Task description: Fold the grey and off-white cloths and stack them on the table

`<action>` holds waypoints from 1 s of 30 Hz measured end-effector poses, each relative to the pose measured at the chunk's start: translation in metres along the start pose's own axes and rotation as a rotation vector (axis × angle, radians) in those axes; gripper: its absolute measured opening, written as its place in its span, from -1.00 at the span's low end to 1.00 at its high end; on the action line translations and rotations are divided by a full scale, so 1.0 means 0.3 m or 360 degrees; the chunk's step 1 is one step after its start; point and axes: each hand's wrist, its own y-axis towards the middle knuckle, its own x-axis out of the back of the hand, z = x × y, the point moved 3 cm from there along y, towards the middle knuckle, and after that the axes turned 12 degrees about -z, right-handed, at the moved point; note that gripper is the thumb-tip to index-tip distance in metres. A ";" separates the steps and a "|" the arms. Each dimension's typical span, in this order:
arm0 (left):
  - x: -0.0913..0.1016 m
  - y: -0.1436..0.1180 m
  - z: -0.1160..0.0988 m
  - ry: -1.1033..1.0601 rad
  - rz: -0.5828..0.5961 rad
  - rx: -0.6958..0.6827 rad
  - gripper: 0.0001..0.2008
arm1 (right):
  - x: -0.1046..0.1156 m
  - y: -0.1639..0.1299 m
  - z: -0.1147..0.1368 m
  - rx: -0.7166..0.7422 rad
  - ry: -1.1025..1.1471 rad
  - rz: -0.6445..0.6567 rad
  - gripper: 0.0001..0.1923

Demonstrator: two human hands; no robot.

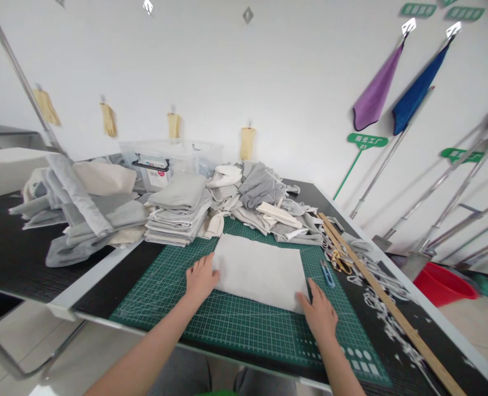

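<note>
A flat, pale grey piece of cloth (262, 269), roughly rectangular, lies on the green cutting mat (244, 333) in front of me. My left hand (201, 278) is at its left edge, thumb and fingers apart and touching the side. At the lower right corner, my right hand (320, 309) has its thumb on or against the cloth and its fingers stretched outward. Neither hand lifts the fabric. Just right of the cloth are blue-handled thread snips (327, 274), with gold-handled scissors (341, 262) beyond them.
Behind the mat stand a neat stack of folded grey cloths (178, 212) and a loose fabric heap (264, 192). More fabric (89, 203) piles up at left, near a clear plastic bin (165, 159). A long wooden strip (386, 297) runs along the right, beside fabric scraps (392, 324).
</note>
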 end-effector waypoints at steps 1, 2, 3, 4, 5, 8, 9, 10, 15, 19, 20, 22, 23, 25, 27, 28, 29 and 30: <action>0.000 -0.008 -0.008 0.0030 -0.0045 -0.0046 -0.53 | -0.007 -0.003 0.007 0.0068 -0.0003 0.0014 -0.46; 0.002 -0.015 -0.015 0.0051 -0.0087 -0.0097 -0.54 | -0.013 -0.007 0.013 0.0153 -0.0002 0.0033 -0.48; 0.006 -0.022 -0.021 0.0063 -0.0125 -0.0163 -0.54 | -0.019 -0.011 0.018 0.0243 0.0001 0.0058 -0.50; 0.013 -0.029 -0.026 0.0065 -0.0161 -0.0252 -0.53 | -0.024 -0.017 0.022 0.0336 0.0006 0.0093 -0.53; 0.020 -0.036 -0.032 0.0054 -0.0185 -0.0375 -0.51 | -0.028 -0.023 0.023 0.0424 0.0013 0.0141 -0.55; 0.029 -0.065 -0.046 -0.0065 -0.0059 -0.0910 -0.49 | -0.031 -0.042 0.018 0.0675 0.0028 0.0306 -0.51; 0.025 -0.076 -0.047 -0.0110 0.0049 -0.1076 -0.49 | -0.028 -0.046 0.015 0.0740 0.0026 0.0325 -0.46; 0.017 -0.085 -0.045 -0.0147 0.0159 -0.1192 -0.50 | -0.024 -0.050 0.012 0.0794 0.0026 0.0323 -0.41; -0.028 -0.079 -0.023 -0.0199 0.0362 -0.1192 -0.59 | 0.004 -0.070 0.032 0.0859 0.0008 0.0108 -0.56; -0.049 -0.046 -0.033 -0.0199 0.0340 -0.1185 -0.60 | 0.032 -0.121 0.077 0.0843 -0.0087 -0.0147 -0.76; -0.052 -0.034 -0.037 -0.0189 0.0325 -0.1172 -0.61 | 0.038 -0.139 0.088 0.0841 -0.0098 -0.0183 -0.78; -0.062 -0.006 -0.045 -0.0154 0.0280 -0.1130 -0.61 | 0.048 -0.180 0.110 0.0838 -0.0090 -0.0201 -0.81; -0.070 0.009 -0.051 -0.0132 0.0259 -0.1110 -0.60 | 0.052 -0.201 0.122 0.0833 -0.0070 -0.0185 -0.82; -0.089 0.038 -0.063 -0.0080 0.0217 -0.1055 -0.55 | 0.058 -0.242 0.154 0.0809 0.0017 -0.0113 -0.82; -0.110 0.063 -0.078 -0.0031 0.0180 -0.0967 -0.49 | 0.064 -0.283 0.200 0.0757 0.0226 0.0028 -0.82; -0.120 0.074 -0.084 -0.0006 0.0154 -0.0898 -0.48 | 0.067 -0.305 0.229 0.0721 0.0396 0.0142 -0.81; -0.127 0.084 -0.090 0.0019 0.0116 -0.0810 -0.50 | 0.071 -0.329 0.262 0.0675 0.0602 0.0292 -0.79; -0.131 0.092 -0.093 0.0045 0.0069 -0.0710 -0.53 | 0.077 -0.355 0.297 0.0625 0.0828 0.0469 -0.77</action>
